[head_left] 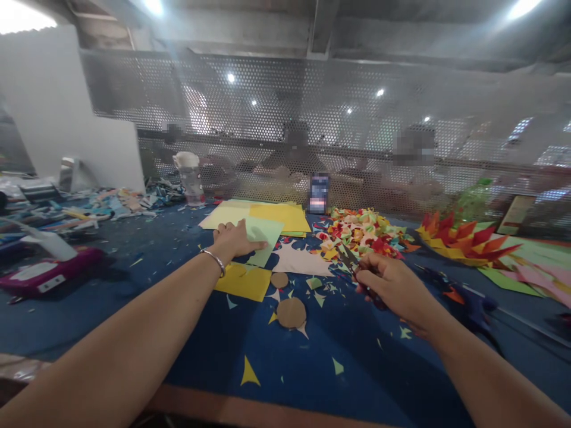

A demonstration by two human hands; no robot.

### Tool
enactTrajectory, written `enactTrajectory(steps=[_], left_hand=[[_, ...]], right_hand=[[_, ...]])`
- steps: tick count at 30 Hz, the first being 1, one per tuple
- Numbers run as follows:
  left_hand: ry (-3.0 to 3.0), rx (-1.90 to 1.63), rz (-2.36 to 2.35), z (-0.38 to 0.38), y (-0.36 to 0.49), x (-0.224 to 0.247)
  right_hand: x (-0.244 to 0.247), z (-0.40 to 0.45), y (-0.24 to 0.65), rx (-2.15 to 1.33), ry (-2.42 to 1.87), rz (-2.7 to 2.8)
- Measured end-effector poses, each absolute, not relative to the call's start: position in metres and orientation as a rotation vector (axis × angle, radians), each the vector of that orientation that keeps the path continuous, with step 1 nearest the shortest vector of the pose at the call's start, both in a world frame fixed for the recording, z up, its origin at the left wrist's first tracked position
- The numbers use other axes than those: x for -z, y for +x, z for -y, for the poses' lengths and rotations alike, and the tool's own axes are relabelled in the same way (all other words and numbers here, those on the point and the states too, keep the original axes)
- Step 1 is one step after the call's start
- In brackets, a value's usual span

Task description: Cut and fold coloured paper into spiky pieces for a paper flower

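Observation:
My left hand (236, 241), fingers spread, rests on a pale green sheet (266, 235) that overlaps white and yellow sheets (285, 217). My right hand (379, 279) is wrapped round the handles of scissors (348, 258), whose blades point up and left toward a heap of colourful paper pieces (366, 229). Between the hands lies a pale pink sheet with a scalloped cut edge (301, 259). Nearer to me are a yellow sheet (245, 283), a small cardboard disc (279, 280) and a larger one (291, 312), with paper scraps around them.
A phone (319, 193) stands upright at the back, before a perforated metal screen. A bottle (191, 181) and a purple box (53, 270) are on the left. On the right are an orange-and-yellow paper piece (466, 238), a glue gun (473, 303) and a green bottle (477, 199).

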State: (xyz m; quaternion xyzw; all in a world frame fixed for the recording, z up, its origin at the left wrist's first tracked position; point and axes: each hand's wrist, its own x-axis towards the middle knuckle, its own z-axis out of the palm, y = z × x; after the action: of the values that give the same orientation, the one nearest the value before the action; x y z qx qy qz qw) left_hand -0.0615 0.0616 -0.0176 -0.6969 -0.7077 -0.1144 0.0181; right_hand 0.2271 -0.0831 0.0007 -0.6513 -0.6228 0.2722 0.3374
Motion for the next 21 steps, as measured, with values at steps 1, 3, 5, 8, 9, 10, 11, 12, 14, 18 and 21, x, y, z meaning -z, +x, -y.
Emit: enactTrajectory(steps=[1, 3, 5, 8, 9, 10, 11, 12, 14, 18, 21], left_hand=[[-2.159, 0.359, 2.206, -0.063, -0.062, 0.019], [-2.158, 0.368, 2.206, -0.064, -0.062, 0.020], [-2.165, 0.385, 2.188, -0.064, -0.062, 0.019], [-2.160, 0.425, 2.158, -0.064, -0.063, 0.015], [-2.161, 0.436, 2.146, -0.063, -0.063, 0.013], [-2.171, 0.442, 2.131, -0.062, -0.063, 0.011], [-2.193, 0.442, 2.111, -0.061, -0.063, 0.009], [-2.226, 0.437, 2.084, -0.060, -0.062, 0.007], [-2.307, 0.413, 2.025, -0.056, -0.060, 0.003], [-2.445, 0.316, 1.954, -0.046, -0.053, 0.000], [-2.493, 0.241, 1.949, -0.040, -0.049, 0.000]], right_hand=[[0.000, 0.083, 0.226, -0.741, -1.706, 1.575], [0.000, 0.084, 0.224, -0.719, -1.691, 1.566], [0.000, 0.084, 0.223, -0.678, -1.644, 1.600], [0.002, 0.083, 0.223, -0.670, -1.588, 1.616], [0.003, 0.082, 0.224, -0.674, -1.570, 1.619], [0.005, 0.081, 0.225, -0.678, -1.554, 1.621], [0.006, 0.079, 0.226, -0.681, -1.542, 1.622], [0.008, 0.078, 0.227, -0.685, -1.536, 1.617], [0.010, 0.075, 0.228, -0.703, -1.539, 1.612], [0.003, 0.073, 0.227, -0.698, -1.598, 1.679], [-0.010, 0.072, 0.222, -0.615, -1.567, 1.815]])
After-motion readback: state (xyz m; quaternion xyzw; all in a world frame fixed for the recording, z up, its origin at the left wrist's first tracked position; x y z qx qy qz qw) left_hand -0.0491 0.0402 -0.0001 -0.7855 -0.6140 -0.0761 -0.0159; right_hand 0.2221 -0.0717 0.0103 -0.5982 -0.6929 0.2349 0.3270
